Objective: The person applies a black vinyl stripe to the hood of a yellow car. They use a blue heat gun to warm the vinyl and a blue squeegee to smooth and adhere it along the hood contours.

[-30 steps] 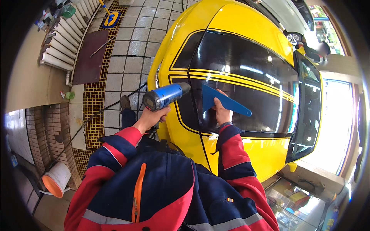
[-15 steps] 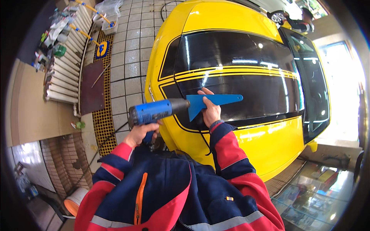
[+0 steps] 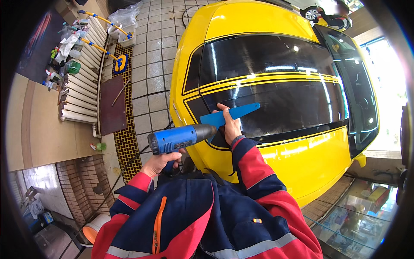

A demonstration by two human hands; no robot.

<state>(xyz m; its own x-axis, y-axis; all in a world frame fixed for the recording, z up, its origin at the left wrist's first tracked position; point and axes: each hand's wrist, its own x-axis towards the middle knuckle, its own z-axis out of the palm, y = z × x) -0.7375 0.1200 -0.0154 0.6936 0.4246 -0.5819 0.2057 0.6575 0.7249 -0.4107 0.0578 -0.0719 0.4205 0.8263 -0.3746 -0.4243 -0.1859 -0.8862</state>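
Observation:
My left hand is wrapped round the handle of a blue heat gun, whose dark nozzle points right. Between the fingers and thumb of my right hand is a flat blue squeegee with a long tapering handle. The nozzle overlaps the squeegee's wide end in this view; I cannot tell whether they touch. Both hands are over the near corner of a yellow car. Glossy black film or paint covers much of its bonnet, with yellow and black stripes between the dark panels.
A power cord trails at the left. Beyond it are a yellow floor grating, a white radiator with bottles, and mops. A glass case stands at the lower right. Another person crouches by a white car at the top right.
The heat gun's nozzle has come across the squeegee's wide end. The squeegee has tilted, its handle tip shifting left and slightly up. The whole view has shifted a little.

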